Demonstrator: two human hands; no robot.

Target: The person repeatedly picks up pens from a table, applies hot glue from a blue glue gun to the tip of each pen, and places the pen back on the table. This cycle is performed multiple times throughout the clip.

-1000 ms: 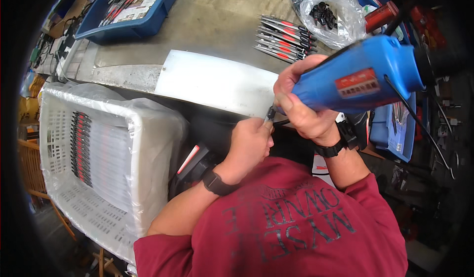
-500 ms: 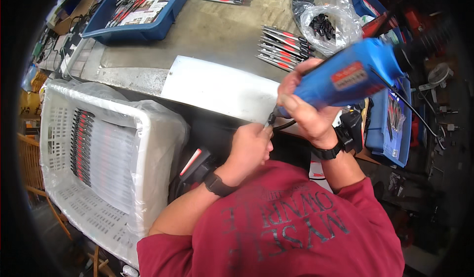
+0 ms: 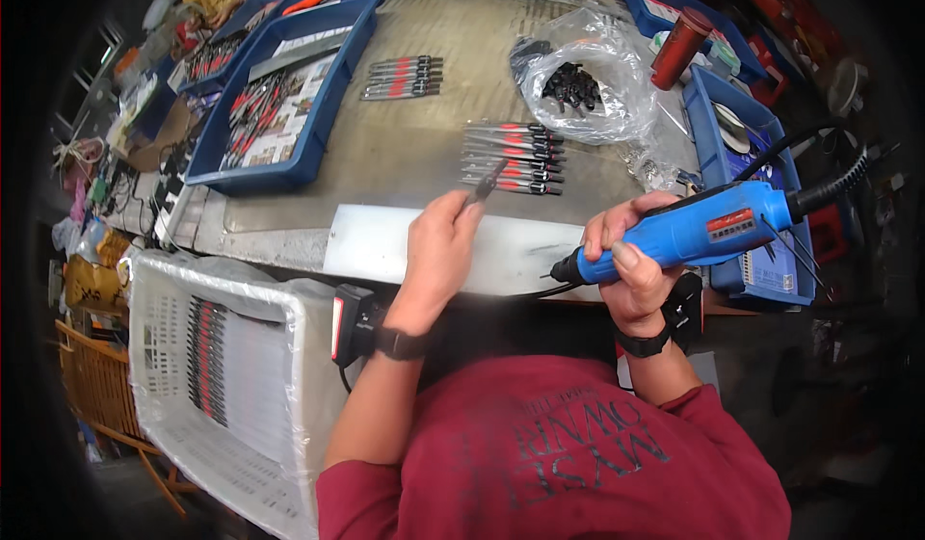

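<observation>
My left hand [image 3: 441,243] is closed on a slim pen [image 3: 490,179], its dark end pointing up and away. Just beyond it, a row of grey, red and black pens [image 3: 511,159] lies on the table. My right hand [image 3: 631,270] grips a blue electric screwdriver [image 3: 684,239], whose black nose and thin bit point left. The bit is apart from the pen, above the right part of a white board [image 3: 385,243] at the table's near edge.
At left stands a white plastic-lined crate [image 3: 313,367] with rows of pens. Blue trays [image 3: 313,155] flank the table [image 3: 414,140]. Beyond the pens are a bag of small black parts [image 3: 621,106], a smaller pen group [image 3: 400,79] and a red cylinder [image 3: 680,51]. A cable runs off the screwdriver.
My left hand has moved up and away over the white board, toward the pen row. The screwdriver's nose has parted from the pen, and my right hand sits lower and farther right.
</observation>
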